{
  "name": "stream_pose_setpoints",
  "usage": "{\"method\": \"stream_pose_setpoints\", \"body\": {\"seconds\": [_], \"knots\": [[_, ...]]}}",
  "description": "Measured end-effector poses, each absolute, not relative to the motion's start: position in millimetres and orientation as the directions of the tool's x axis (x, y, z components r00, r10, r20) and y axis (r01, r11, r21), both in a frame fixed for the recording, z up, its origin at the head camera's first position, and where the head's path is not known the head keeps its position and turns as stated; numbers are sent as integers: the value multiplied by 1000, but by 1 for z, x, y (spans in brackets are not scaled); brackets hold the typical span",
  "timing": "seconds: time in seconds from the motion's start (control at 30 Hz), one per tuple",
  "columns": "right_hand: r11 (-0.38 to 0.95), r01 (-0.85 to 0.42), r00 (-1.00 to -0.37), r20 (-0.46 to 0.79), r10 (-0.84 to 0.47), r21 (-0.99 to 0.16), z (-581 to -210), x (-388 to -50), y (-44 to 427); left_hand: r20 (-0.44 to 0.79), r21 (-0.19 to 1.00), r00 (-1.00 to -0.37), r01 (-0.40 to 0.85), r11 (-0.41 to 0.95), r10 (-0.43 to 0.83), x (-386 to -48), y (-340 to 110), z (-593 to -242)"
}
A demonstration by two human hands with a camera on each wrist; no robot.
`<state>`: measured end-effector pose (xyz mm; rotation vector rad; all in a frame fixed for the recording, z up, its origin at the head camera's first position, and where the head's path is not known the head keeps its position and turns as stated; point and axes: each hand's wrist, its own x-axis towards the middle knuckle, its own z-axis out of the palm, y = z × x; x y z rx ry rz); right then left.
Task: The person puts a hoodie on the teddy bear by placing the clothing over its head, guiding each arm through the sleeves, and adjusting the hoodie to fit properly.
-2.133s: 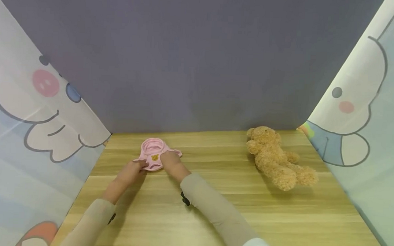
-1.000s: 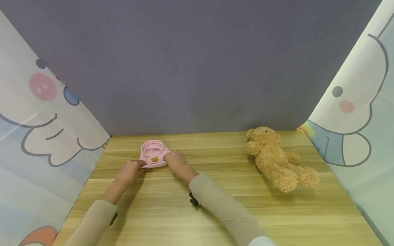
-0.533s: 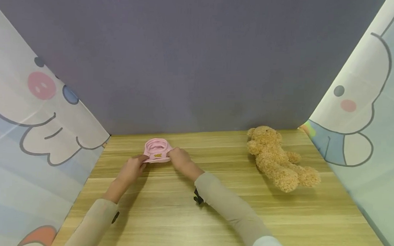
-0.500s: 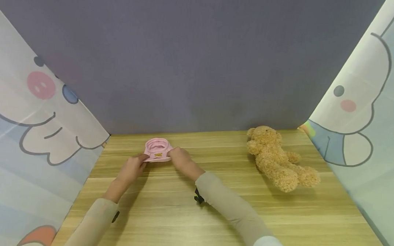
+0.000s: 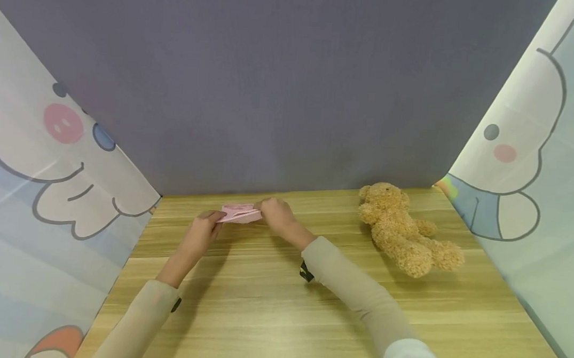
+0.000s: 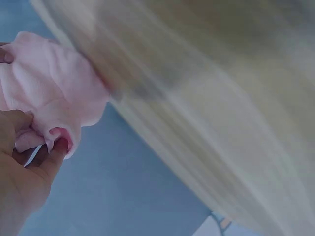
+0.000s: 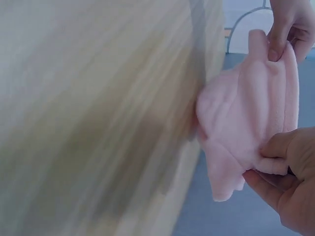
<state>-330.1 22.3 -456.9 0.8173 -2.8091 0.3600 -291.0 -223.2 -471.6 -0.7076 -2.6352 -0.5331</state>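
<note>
A small pink doll's top (image 5: 240,213) of soft fabric is stretched between both hands near the back of the wooden table. My left hand (image 5: 202,234) pinches one side of it, and in the left wrist view two fingertips sit by a rolled opening of the top (image 6: 56,81). The opposite side is held by my right hand (image 5: 279,217), thumb above and fingers beneath the edge in the right wrist view. There the top (image 7: 231,108) hangs down, its lower part close to the table; whether it touches cannot be told. Its bear patch is hidden.
A curly tan teddy bear (image 5: 395,226) lies on its back at the table's right rear. Behind the table (image 5: 272,301) rises a grey panel (image 5: 290,93). Cartoon-printed sheets flank it, left (image 5: 5,252) and right (image 5: 555,212).
Both hands have moved right and slightly back, raising the top's near edge. The neck opening and bear patch, visible earlier, are now out of sight. The teddy bear has stayed put.
</note>
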Motion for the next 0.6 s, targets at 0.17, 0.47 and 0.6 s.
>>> {"method": "stream_pose_setpoints", "body": {"seconds": [0.17, 0.47, 0.6], "knots": [[789, -584, -800, 298, -520, -191, -442, -332, 38, 483, 232, -773, 566, 791, 411, -294, -211, -458], [776, -618, -766, 319, -558, -126, -403, -322, 81, 532, 257, -732, 619, 742, 426, -300, -176, -433], [802, -588, -782, 331, -529, -108, -384, -316, 101, 553, 254, -709, 644, 722, 438, -303, -153, -418]]}}
